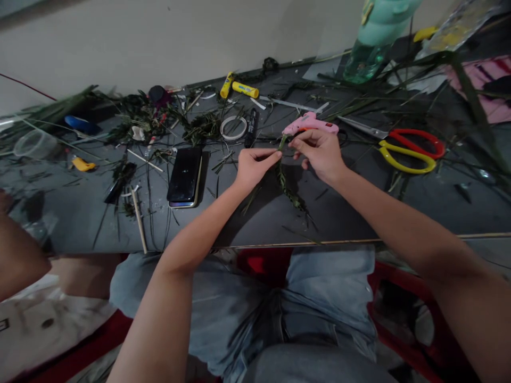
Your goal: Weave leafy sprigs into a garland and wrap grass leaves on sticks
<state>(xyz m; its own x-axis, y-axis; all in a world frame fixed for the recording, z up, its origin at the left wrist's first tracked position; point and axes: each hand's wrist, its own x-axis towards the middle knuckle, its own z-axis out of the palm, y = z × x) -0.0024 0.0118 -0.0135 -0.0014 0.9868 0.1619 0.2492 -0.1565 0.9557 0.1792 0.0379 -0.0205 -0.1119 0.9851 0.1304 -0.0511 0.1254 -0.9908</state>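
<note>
Both our hands pinch the top end of the braided leaf strip (289,191): the left hand (255,167) closes its fingertips on the stem and the right hand (319,154) grips just beside, near the pink glue gun (309,124). The strip trails over the tabletop (359,213). We judge that close, firm pinches suit the weave best.

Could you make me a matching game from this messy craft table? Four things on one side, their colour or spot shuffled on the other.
Things:
1 glue gun
2 scissors
3 phone
4 leafy stem

Descriptions:
A pinched between left hand and right hand
B red and yellow handles
C pink, just beyond the right hand
D dark, flat on the table, left of both hands

Pairs: 1-C, 2-B, 3-D, 4-A
</note>
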